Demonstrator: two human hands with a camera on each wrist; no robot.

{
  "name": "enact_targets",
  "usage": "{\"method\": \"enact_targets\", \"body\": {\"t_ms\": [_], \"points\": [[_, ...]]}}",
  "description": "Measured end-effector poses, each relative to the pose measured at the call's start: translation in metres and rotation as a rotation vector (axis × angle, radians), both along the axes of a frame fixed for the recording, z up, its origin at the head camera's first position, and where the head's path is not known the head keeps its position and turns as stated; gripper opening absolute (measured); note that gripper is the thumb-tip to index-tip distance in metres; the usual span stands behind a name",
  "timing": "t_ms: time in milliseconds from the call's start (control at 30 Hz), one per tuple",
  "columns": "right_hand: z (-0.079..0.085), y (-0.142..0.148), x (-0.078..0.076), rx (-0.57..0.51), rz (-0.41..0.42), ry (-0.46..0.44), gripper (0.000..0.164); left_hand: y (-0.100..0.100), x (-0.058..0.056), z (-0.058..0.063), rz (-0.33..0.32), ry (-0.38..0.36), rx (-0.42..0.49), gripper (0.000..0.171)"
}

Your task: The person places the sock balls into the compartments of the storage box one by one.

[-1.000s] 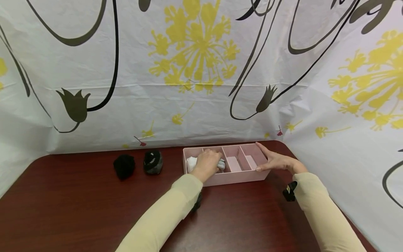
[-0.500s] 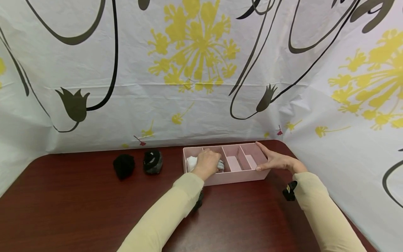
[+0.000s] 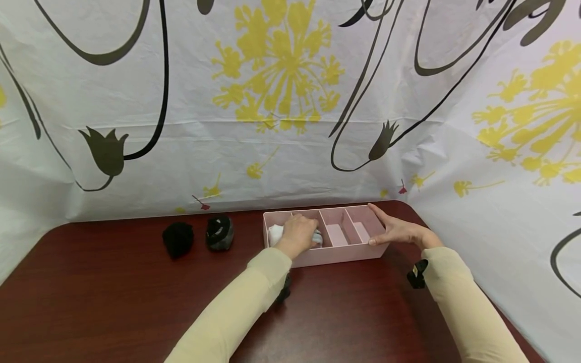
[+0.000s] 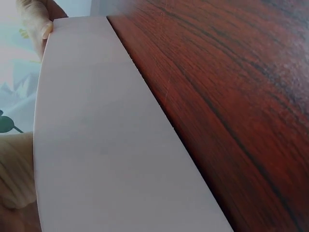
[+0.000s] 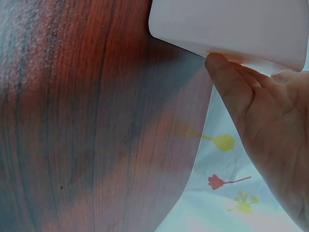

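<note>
A pale pink divided box [image 3: 338, 254] stands near the back of the table. My left hand [image 3: 298, 234] reaches down into its second compartment from the left, fingers curled over a rolled grey sock [image 3: 318, 238], partly hidden by the hand. A white rolled sock [image 3: 275, 234] lies in the leftmost compartment. My right hand [image 3: 399, 233] grips the box's right end, thumb at the front corner and fingers at the back corner. In the right wrist view, fingers of the right hand [image 5: 265, 111] lie along the box's end wall [image 5: 227, 29].
On the table [image 3: 113, 292], left of the box, sit a black rolled sock [image 3: 178, 239] and a black-and-grey rolled sock [image 3: 220, 233]. Another dark bundle [image 3: 284, 291] is partly covered by the left forearm. A patterned white sheet [image 3: 181, 101] hangs behind and at the right.
Both hands stay almost where they were. The grey sock shifts slightly within the second compartment under the left fingers.
</note>
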State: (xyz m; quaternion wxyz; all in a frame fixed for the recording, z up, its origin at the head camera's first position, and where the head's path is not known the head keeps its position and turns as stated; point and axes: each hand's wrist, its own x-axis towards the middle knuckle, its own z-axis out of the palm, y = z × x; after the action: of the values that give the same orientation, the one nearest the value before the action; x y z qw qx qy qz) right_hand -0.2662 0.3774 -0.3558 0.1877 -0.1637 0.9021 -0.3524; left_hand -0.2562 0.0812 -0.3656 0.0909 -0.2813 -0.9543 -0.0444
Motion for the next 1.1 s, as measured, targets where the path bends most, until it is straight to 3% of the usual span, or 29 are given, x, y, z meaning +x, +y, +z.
{"method": "enact_targets", "body": {"t_ms": [167, 400, 500, 600, 733, 1100], "points": [[0.001, 0.000, 0.000, -0.017, 0.004, -0.012, 0.116, -0.006, 0.003, 0.004, -0.058, -0.021, 0.141, 0.044], [0.000, 0.000, 0.000, -0.018, 0.002, 0.001, 0.115, -0.027, 0.012, 0.017, -0.097, -0.254, 0.450, 0.063], [0.000, 0.000, -0.001, -0.016, 0.005, 0.004, 0.116, -0.045, 0.016, 0.022, -0.106, -0.297, 0.527, 0.068], [0.000, 0.000, -0.001, -0.012, 0.009, 0.005, 0.116, -0.069, 0.018, 0.025, -0.112, -0.250, 0.552, 0.070], [0.002, 0.000, -0.001, -0.015, 0.009, 0.003, 0.115, -0.102, 0.018, 0.027, -0.072, -0.178, 0.539, 0.073], [-0.001, 0.000, -0.001, -0.031, 0.013, 0.004, 0.115, -0.167, 0.016, 0.016, 0.077, -0.194, 0.463, 0.081]]}}
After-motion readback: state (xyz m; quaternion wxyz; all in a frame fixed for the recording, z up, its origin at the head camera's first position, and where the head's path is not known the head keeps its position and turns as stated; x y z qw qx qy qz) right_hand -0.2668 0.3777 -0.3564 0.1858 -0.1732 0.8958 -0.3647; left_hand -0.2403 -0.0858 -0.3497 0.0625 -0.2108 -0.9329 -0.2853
